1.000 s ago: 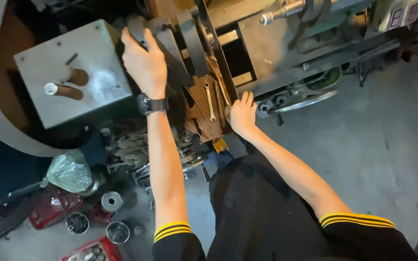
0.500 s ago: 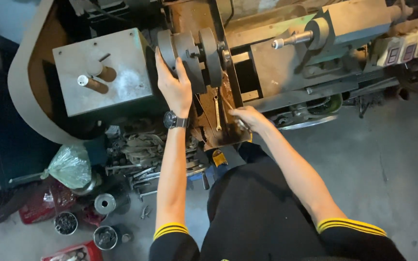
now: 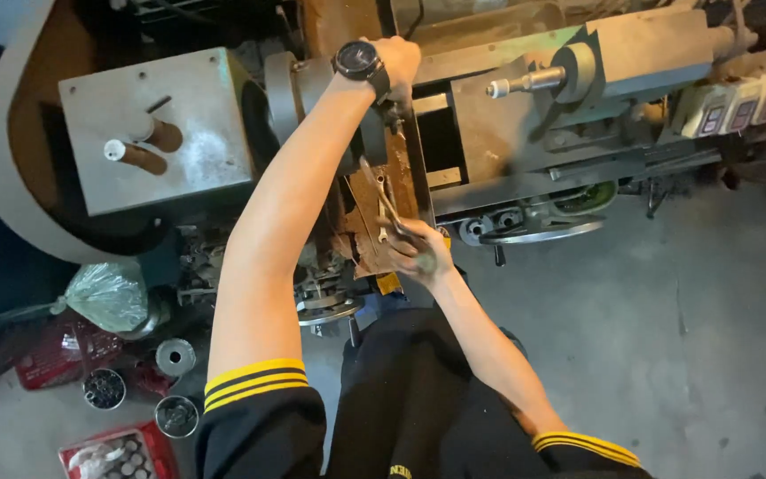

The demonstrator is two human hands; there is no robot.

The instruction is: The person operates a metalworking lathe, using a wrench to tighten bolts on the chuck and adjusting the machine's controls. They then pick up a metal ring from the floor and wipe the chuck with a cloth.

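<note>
Left hand [image 3: 394, 60], with a black wristwatch [image 3: 358, 60], is clamped onto the far side of the grey metal lathe [image 3: 525, 133] near its round steel chuck [image 3: 285, 93]. Right hand [image 3: 420, 257] grips a slim metal wrench [image 3: 385, 202], I think, over the rusty brown carriage plate [image 3: 381, 222] on the near side.

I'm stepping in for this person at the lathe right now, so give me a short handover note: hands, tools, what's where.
Left hand: reached over the lathe's chuck, resting on the machine behind it; wristwatch on that wrist.
Right hand: gripping a wrench over the rusty carriage.
Tailstock sits to the right, apart from the chuck.
Metal cylinders and a red tray lie on the floor at left.
No workpiece visible in the chuck; whether anything has been tightened cannot be told.
</note>
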